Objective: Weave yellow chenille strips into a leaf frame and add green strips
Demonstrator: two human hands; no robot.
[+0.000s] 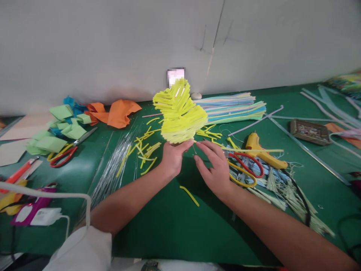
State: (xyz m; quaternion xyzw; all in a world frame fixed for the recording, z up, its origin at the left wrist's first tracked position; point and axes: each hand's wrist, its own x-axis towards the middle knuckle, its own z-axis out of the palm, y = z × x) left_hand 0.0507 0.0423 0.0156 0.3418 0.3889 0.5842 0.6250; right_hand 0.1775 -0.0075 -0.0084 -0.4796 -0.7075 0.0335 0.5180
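The green worktop (158, 233) spreads beneath both arms. Above it, held up in front of the person, is the yellow leaf (183, 111), made of fuzzy strips. Its long axis runs away from the person, the narrow tip toward the wall (121, 45) and leaning slightly left; the broad, paler base lies just beyond the fingers. The left hand (174, 160) is nearer, touching that base, its fingers pinched on it from below. The right hand (216, 167) is just beside the base's right corner, forefinger reaching toward the left thumb, its own thumb apart and lower. A pale yellow strip (262, 150) emerges past the right hand and points right; whether the hidden fingers grip it, I cannot tell. Smallest is a thin wire (194, 149), slanting down from the base between the right thumb and forefinger.
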